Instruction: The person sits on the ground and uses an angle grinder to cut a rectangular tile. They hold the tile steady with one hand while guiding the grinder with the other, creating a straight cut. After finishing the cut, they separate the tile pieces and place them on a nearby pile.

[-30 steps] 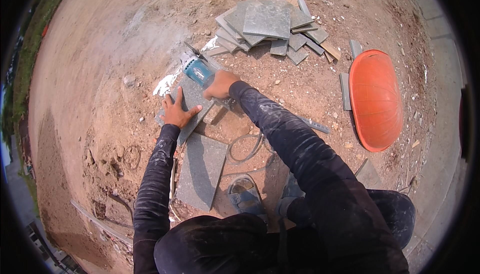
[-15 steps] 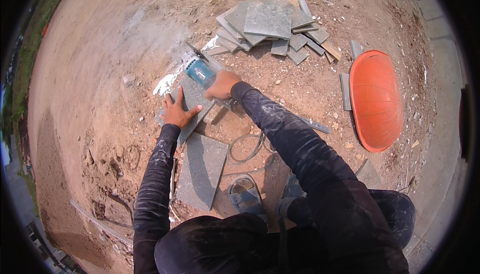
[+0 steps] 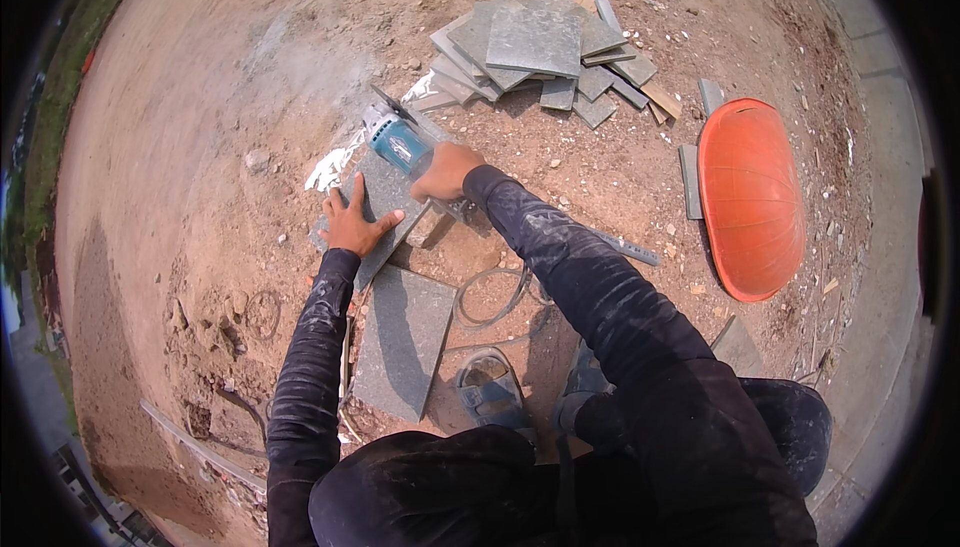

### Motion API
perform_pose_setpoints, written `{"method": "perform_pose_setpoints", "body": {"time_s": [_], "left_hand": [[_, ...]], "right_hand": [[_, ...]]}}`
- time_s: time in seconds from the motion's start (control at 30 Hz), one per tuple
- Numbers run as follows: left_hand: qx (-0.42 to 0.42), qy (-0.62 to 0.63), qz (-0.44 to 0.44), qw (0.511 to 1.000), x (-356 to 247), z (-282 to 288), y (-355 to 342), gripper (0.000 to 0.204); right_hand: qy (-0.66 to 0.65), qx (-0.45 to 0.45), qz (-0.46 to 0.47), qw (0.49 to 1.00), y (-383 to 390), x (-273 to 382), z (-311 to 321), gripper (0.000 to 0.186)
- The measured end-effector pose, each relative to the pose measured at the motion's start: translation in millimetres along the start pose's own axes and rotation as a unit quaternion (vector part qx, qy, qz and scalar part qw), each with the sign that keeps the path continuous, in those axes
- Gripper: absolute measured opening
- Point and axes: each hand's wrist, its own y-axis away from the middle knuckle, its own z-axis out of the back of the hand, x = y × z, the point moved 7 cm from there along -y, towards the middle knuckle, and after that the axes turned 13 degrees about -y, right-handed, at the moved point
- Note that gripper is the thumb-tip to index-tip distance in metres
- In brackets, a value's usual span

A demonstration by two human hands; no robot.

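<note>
Teal-bodied power tool (image 3: 400, 144), one: located at the far end of a grey slab (image 3: 383, 185), its disc edge outermost; whether the disc met the stone could not be told. Right hand (image 3: 446, 171): wrapped around the tool's body. Left hand (image 3: 358, 226): fingers spread, laid flat on the slab's left part.

Surroundings. Pale block (image 3: 429, 226): at the slab's right edge, partly hidden. Second grey slab (image 3: 408, 342): flat on the ground, nearer the person, partly in shadow. Looped cord (image 3: 492, 297): just beside it, on the ground ahead of the sandals (image 3: 490, 387), an obstruction close to the feet. White scraps (image 3: 332, 169): beyond the left hand. Slab pile (image 3: 535, 39): uneven, farther off. Metal bar (image 3: 633, 248): partly covered by the right forearm. Orange domed shell (image 3: 755, 202): well to the right, with a narrow grey strip (image 3: 691, 183) touching its left rim.
</note>
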Motion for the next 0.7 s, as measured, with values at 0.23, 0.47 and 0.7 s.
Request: {"method": "perform_pose_setpoints", "body": {"time_s": [0.23, 0.47, 0.7], "left_hand": [[-0.008, -0.025, -0.003, 1.000, -2.7, 2.6, 1.5, 0.114], [-0.008, -0.023, -0.006, 1.000, -1.2, 0.9, 0.4, 0.114], [-0.014, -0.025, -0.009, 1.000, -1.5, 1.5, 1.1, 0.114]], "right_hand": [[0.000, -0.004, 0.019, 1.000, 0.1, -2.6, -0.4, 0.069], [-0.014, 0.010, 0.012, 1.000, 3.1, -3.3, 0.7, 0.071], [-0.002, 0.008, 0.016, 1.000, 4.6, -3.1, 0.8, 0.072]]}}
